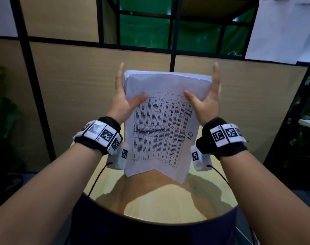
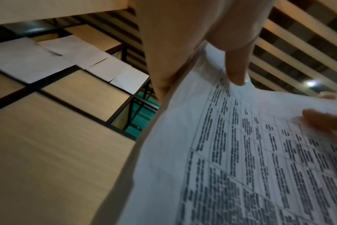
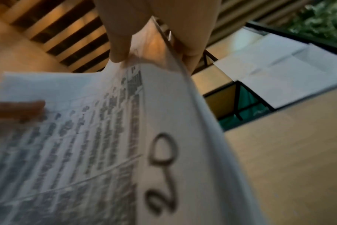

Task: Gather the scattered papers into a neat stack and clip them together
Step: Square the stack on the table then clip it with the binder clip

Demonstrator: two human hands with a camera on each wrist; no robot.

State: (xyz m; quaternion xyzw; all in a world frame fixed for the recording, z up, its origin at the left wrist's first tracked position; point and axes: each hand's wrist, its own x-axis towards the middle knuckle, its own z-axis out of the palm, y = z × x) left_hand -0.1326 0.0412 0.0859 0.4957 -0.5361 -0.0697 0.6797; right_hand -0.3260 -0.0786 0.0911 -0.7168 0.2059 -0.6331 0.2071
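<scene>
Here we hold the paper stack (image 1: 159,124) upright over the table (image 1: 168,206).
Left hand (image 1: 123,101) and right hand (image 1: 206,103) clasp its sides, thumbs across the front.

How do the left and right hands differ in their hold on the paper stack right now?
Left hand holds the paper stack's left edge; right hand holds the right edge. Left thumb lies flatter on the printed table; right thumb points in at its top corner. Both: fingers straight along the sides, thumbs on the top sheet, stack lifted off the table.
</scene>
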